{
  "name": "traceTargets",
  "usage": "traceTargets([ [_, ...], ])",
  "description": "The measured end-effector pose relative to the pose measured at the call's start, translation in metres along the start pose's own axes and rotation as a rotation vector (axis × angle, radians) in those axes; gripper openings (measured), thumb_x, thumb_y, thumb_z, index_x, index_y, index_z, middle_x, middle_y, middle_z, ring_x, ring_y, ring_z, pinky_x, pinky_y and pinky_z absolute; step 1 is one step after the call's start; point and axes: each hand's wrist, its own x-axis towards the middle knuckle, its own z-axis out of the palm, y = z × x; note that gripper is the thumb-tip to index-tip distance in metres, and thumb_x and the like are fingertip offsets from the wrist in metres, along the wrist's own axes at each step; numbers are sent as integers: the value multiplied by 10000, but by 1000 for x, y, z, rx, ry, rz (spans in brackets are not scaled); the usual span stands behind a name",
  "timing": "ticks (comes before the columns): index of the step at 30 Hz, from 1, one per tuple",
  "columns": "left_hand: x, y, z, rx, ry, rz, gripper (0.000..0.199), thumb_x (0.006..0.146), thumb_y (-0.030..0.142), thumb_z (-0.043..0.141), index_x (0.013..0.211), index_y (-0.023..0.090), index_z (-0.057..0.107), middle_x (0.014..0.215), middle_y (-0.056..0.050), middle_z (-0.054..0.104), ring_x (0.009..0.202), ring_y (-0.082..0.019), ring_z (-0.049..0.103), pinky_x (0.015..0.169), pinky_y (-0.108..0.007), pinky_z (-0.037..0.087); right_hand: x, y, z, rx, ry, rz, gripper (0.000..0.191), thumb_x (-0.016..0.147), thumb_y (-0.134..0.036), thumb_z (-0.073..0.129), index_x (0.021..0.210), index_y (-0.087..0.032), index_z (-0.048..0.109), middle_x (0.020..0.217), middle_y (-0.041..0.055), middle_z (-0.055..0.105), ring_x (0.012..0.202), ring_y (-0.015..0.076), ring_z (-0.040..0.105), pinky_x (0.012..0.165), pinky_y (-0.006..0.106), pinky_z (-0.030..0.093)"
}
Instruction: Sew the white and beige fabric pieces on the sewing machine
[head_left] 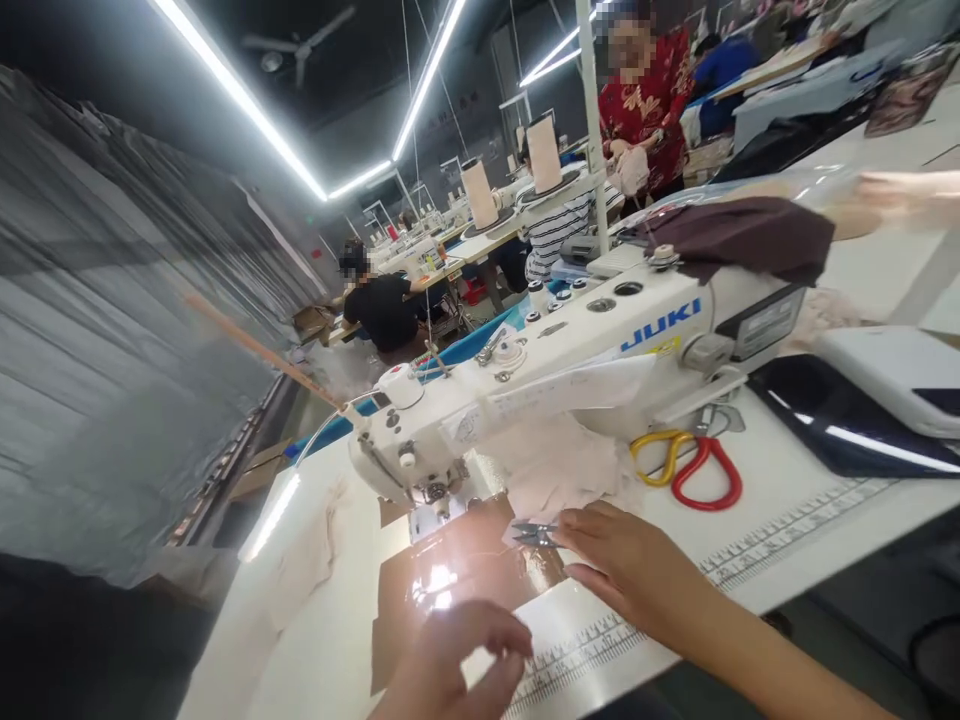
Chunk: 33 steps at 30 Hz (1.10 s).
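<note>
My right hand (622, 560) is closed around a small pair of thread snips (534, 535), whose blades point left over the shiny brown plate (465, 560) of the sewing machine bed. Just behind the snips lies crumpled pale pink fabric (559, 465), under the arm of the white JUKI sewing machine (540, 350). Close to the front edge, my left hand (461, 660) is blurred, with thumb and fingers curved and a gap between them; I see nothing held there. The needle area (439, 495) is lit, beyond my left hand.
Scissors with red and yellow handles (705, 475) lie right of my right hand. A printed ruler (577, 655) runs along the table's front edge. Dark maroon cloth (750, 235) drapes over the machine. Another person's blurred arm (911, 195) reaches in at right; several people work behind.
</note>
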Motion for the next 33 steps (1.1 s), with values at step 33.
traceTargets([
  [33, 180, -12, 30, 159, 401, 187, 163, 867, 210, 398, 756, 214, 517, 746, -49, 554, 736, -220, 546, 679, -309, 397, -29, 38, -37, -84, -61, 74, 283, 925, -155, 386, 894, -157, 667, 921, 102, 662, 835, 207, 553, 755, 356, 463],
])
